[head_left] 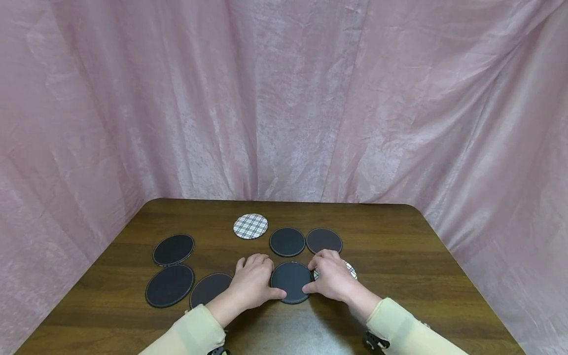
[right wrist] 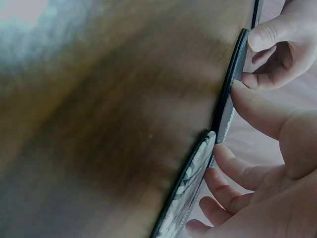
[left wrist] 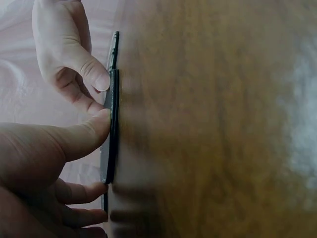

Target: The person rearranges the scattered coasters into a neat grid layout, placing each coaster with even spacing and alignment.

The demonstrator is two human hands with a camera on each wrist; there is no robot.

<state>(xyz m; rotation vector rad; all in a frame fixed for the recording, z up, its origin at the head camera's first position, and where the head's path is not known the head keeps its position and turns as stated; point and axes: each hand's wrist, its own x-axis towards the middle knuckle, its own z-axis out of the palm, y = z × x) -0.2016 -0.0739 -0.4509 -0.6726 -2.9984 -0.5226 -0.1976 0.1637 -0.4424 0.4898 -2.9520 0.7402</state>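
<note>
A round black coaster point(head_left: 290, 282) with a stitched rim lies between my two hands on the table, seen nearly edge-on in both wrist views. My left hand point(head_left: 254, 282) grips its left side, the thumb on its near left part and a fingertip at its edge in the left wrist view. From the right, my right hand point(head_left: 330, 277) holds the same coaster, thumb on its face and fingers bent toward the far edge. Partly under that hand lies a plaid coaster point(right wrist: 184, 198), beside the black one. Another dark coaster point(head_left: 208, 288) is partly hidden by the left hand.
Two black coasters point(head_left: 173, 249) point(head_left: 170, 286) lie at the left. Farther back are a plaid coaster point(head_left: 250, 226), a black coaster point(head_left: 287, 241) and a dark coaster point(head_left: 324, 239). Pink curtains point(head_left: 288, 98) hang behind the brown wooden table point(head_left: 408, 256).
</note>
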